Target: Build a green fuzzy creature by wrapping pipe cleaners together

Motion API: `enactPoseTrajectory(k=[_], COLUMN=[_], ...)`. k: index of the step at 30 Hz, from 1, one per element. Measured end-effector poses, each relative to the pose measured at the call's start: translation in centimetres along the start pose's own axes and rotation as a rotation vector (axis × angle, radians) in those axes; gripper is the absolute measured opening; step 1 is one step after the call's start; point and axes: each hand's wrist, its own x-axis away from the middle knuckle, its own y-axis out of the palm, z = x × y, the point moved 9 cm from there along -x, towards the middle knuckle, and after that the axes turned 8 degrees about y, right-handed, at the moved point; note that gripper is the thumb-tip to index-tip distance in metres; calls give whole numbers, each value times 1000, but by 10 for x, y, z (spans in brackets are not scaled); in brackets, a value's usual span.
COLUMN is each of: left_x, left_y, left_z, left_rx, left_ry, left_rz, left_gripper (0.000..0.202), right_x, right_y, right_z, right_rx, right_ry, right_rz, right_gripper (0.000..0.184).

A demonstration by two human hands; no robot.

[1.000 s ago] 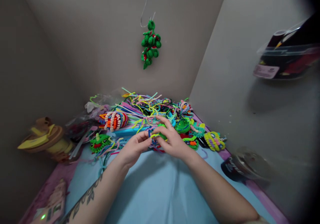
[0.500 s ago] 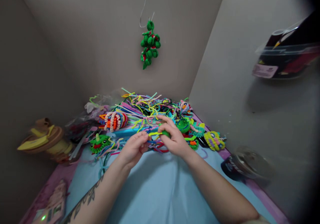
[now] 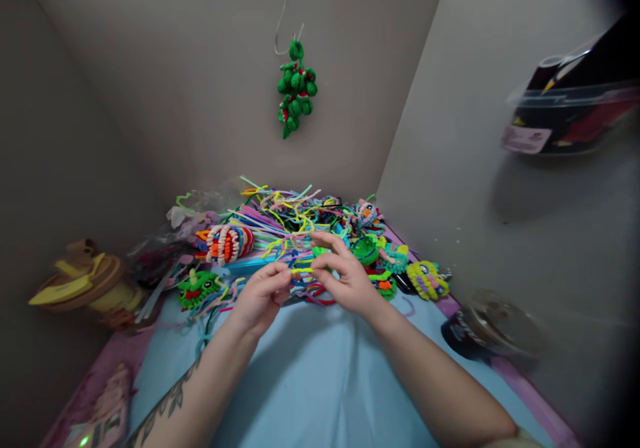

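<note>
A short yellow pipe cleaner (image 3: pixel 301 271) stretches level between my two hands. My left hand (image 3: pixel 266 293) pinches its left end between thumb and fingertips. At the other end, my right hand (image 3: pixel 347 280) grips it with thumb and index finger, the remaining fingers raised and bent. A bit of green fuzzy material (image 3: pixel 319 253) shows between the right fingers; whether it is held cannot be made out. Just beyond the hands lies a heap of loose, many-coloured pipe cleaners (image 3: pixel 270 225). A round green fuzzy piece (image 3: pixel 365 251) rests right of my right hand.
Finished fuzzy figures lie around the heap: a striped one (image 3: pixel 230 245), a green horned one (image 3: pixel 199 289) and a yellow one (image 3: pixel 427 281). A dark cup (image 3: pixel 467 333) stands at right, a tan container (image 3: pixel 113 288) at left. A green bundle (image 3: pixel 297 88) hangs on the wall.
The yellow pipe cleaner now lies straighter and more level between my fingertips. My right fingers have shifted slightly, and less of the green piece shows. The whole view has moved a little.
</note>
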Motion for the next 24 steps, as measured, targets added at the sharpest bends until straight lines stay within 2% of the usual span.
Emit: enactPoseTrajectory(k=[5,8,11,15,16,20,24], left_x=[2,2,2,1,0,-2,-4], left_y=[2,4,6,4,3,1,1], left_z=[0,1,3,0,-1,-6,-4], left_rx=[97,80,50,117,142,174,77], left_ry=[-26,-31,-33,-56,-66,-82,-14], left_rz=[0,-45,-94,-79,-66,-47,-71], left_gripper=[35,33,28,28,29,35,32], right_x=[0,-1,-2,-2,-2,-4,-6], right_y=[1,0,2,6,7,3,-4], right_z=[-5,-4,2,7,8,9,5], right_rx=[-21,-29,-48,-75,-78,-91,-63], right_ry=[-28,-17,14,6,2,-13,-31], right_rz=[2,9,-24,-113,-128,-108,-44], right_gripper=[16,16,7,54,60,50,46])
